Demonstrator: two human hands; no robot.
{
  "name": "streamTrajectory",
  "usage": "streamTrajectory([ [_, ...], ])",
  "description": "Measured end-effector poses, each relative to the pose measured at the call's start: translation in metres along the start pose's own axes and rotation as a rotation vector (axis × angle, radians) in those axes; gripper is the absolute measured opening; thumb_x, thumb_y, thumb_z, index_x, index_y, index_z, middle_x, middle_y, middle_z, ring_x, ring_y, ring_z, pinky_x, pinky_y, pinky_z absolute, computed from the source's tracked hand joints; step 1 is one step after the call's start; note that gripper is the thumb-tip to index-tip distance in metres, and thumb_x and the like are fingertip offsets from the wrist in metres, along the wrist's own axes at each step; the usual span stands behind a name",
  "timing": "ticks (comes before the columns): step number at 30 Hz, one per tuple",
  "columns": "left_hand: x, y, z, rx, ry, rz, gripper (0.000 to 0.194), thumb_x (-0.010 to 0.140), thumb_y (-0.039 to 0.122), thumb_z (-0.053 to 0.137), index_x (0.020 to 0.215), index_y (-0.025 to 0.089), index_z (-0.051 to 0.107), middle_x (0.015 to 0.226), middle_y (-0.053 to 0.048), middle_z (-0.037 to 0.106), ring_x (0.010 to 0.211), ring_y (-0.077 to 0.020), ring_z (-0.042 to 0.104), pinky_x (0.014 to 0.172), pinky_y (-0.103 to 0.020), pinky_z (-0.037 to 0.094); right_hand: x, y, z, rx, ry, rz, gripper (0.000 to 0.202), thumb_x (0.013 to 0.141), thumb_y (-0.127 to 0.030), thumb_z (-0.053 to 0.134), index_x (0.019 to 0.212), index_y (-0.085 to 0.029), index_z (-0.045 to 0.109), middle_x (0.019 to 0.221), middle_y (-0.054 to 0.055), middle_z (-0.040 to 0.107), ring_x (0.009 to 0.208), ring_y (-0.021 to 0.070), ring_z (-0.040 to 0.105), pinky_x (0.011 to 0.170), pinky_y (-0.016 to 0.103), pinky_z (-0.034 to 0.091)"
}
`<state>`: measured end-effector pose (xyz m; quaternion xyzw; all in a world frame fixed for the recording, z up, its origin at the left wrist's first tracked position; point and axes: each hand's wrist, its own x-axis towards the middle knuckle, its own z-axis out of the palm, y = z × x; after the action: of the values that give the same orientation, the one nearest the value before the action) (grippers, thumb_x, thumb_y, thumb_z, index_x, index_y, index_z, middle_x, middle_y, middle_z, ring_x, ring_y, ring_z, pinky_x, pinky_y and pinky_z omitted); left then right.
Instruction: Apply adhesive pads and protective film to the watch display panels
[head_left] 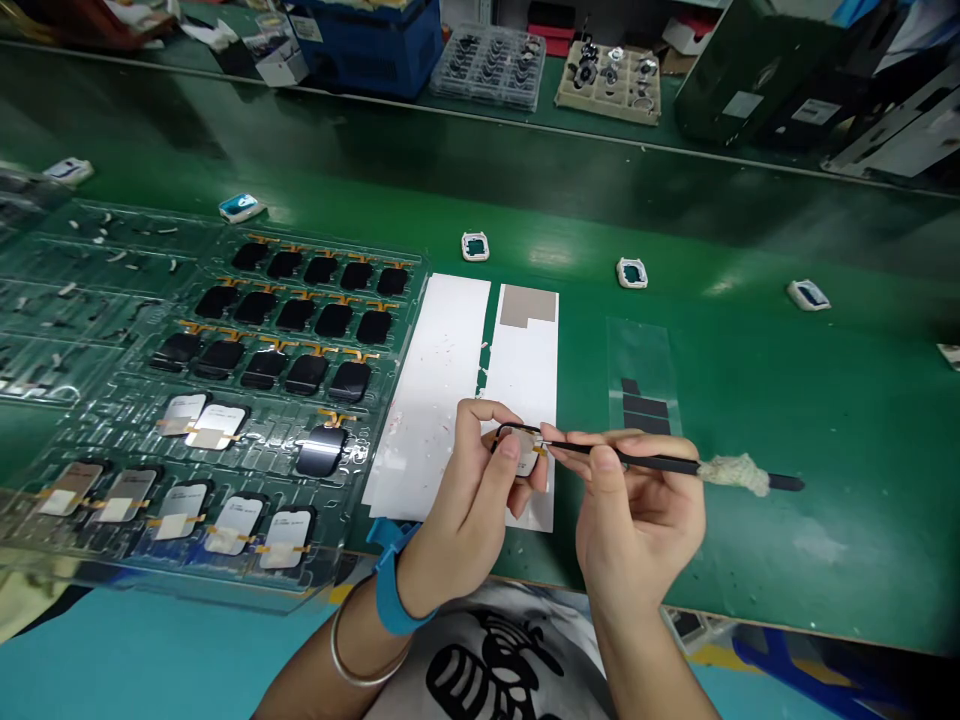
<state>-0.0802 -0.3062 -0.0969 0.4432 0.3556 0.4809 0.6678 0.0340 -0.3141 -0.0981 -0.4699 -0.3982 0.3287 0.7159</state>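
Note:
My left hand (pixel 466 495) pinches a small watch display module (pixel 526 458) by its edges, pale back side up, with an orange flex cable at its right edge. In my right hand (pixel 637 515) is a pair of black tweezers (pixel 664 463), its rear end wrapped in whitish material. The tweezer tips meet the module's right edge by the cable; whether they grip anything there is too small to tell. Under my left hand lie white backing sheets (pixel 439 370), the right one bearing a grey-brown adhesive patch (pixel 529 305).
To the left, a clear plastic tray (pixel 300 525) carries rows of display modules, some dark side up, others pale side up. A clear film (pixel 645 350) with dark strips lies right. Several watch frames (pixel 475 247) are spaced along the back, below a shelf (pixel 495 105) with boxes and trays.

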Motion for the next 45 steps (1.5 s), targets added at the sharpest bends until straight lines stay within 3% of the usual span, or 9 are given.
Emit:
streamTrajectory([
  [9, 0.002, -0.005, 0.002, 0.047, 0.057, 0.033, 0.012, 0.105, 0.036, 0.041, 0.1, 0.025, 0.037, 0.071, 0.006, 0.056, 0.05, -0.0049, 0.038, 0.048, -0.016, 0.033, -0.003, 0.002, 0.002, -0.015, 0.014, -0.07, 0.013, 0.089, -0.009, 0.063, 0.092, -0.02, 0.059, 0.086, 0.0, 0.063, 0.08, 0.0147, 0.075, 0.074, 0.029, 0.067],
  [14, 0.002, -0.005, 0.0, 0.091, 0.123, 0.011, 0.018, 0.102, 0.036, 0.05, 0.096, 0.025, 0.036, 0.065, 0.008, 0.052, 0.051, -0.0053, 0.041, 0.047, -0.015, 0.032, 0.001, -0.01, -0.004, 0.0, 0.082, -0.054, 0.013, 0.09, -0.011, 0.062, 0.094, -0.02, 0.055, 0.087, 0.0, 0.066, 0.08, 0.0168, 0.074, 0.066, 0.033, 0.068],
  [17, 0.002, -0.003, 0.0, 0.118, 0.131, -0.018, 0.023, 0.099, 0.034, 0.056, 0.094, 0.025, 0.035, 0.062, 0.01, 0.047, 0.051, -0.0062, 0.041, 0.046, -0.015, 0.03, 0.025, -0.021, -0.028, -0.114, 0.122, -0.114, 0.015, 0.088, -0.013, 0.065, 0.096, -0.021, 0.055, 0.088, 0.0, 0.069, 0.079, 0.018, 0.074, 0.07, 0.035, 0.067],
  [19, 0.001, -0.002, 0.0, 0.159, 0.085, -0.064, 0.023, 0.099, 0.033, 0.056, 0.094, 0.025, 0.034, 0.062, 0.009, 0.047, 0.052, -0.0072, 0.041, 0.045, -0.016, 0.03, 0.051, -0.02, -0.052, -0.249, 0.086, -0.112, 0.016, 0.087, -0.017, 0.069, 0.097, -0.022, 0.057, 0.088, 0.0, 0.071, 0.078, 0.0165, 0.075, 0.072, 0.031, 0.066],
  [23, -0.001, -0.004, -0.001, 0.298, -0.083, -0.076, 0.011, 0.105, 0.035, 0.04, 0.1, 0.026, 0.036, 0.081, 0.002, 0.061, 0.065, -0.011, 0.052, 0.058, -0.024, 0.044, 0.104, 0.003, -0.099, -0.355, -0.164, 0.056, 0.023, 0.082, -0.033, 0.076, 0.09, -0.023, 0.057, 0.081, -0.002, 0.071, 0.064, 0.0162, 0.074, 0.062, 0.031, 0.065],
  [26, -0.003, -0.007, -0.002, 0.445, -0.184, -0.038, 0.008, 0.107, 0.033, 0.033, 0.104, 0.026, 0.037, 0.102, -0.004, 0.066, 0.071, -0.0125, 0.055, 0.068, -0.031, 0.046, 0.124, 0.025, -0.117, -0.353, -0.23, 0.15, 0.035, 0.077, -0.042, 0.079, 0.089, -0.023, 0.052, 0.076, -0.003, 0.07, 0.058, 0.0168, 0.073, 0.053, 0.028, 0.063],
  [32, -0.004, -0.01, -0.006, 0.599, -0.235, -0.055, 0.005, 0.106, 0.031, 0.037, 0.105, 0.028, 0.04, 0.115, -0.005, 0.068, 0.064, -0.0124, 0.054, 0.059, -0.03, 0.046, 0.122, 0.037, -0.12, -0.365, -0.232, 0.186, 0.04, 0.077, -0.046, 0.078, 0.091, -0.021, 0.05, 0.079, -0.001, 0.071, 0.065, 0.0174, 0.075, 0.057, 0.025, 0.063],
  [39, -0.003, -0.005, -0.004, 0.57, -0.164, -0.043, 0.005, 0.105, 0.026, 0.041, 0.108, 0.027, 0.044, 0.125, -0.006, 0.066, 0.09, -0.0154, 0.068, 0.067, -0.029, 0.054, 0.123, 0.036, -0.121, -0.352, -0.228, 0.202, 0.041, 0.076, -0.047, 0.078, 0.09, -0.02, 0.051, 0.078, 0.0, 0.071, 0.064, 0.0184, 0.076, 0.056, 0.025, 0.063],
  [45, -0.001, -0.004, -0.002, 0.591, -0.029, -0.013, 0.006, 0.101, 0.028, 0.049, 0.102, 0.024, 0.053, 0.108, -0.007, 0.072, 0.063, -0.0124, 0.06, 0.053, -0.026, 0.051, 0.123, 0.037, -0.121, -0.35, -0.239, 0.19, 0.039, 0.077, -0.046, 0.078, 0.089, -0.021, 0.052, 0.077, -0.001, 0.072, 0.064, 0.0171, 0.076, 0.055, 0.022, 0.063],
])
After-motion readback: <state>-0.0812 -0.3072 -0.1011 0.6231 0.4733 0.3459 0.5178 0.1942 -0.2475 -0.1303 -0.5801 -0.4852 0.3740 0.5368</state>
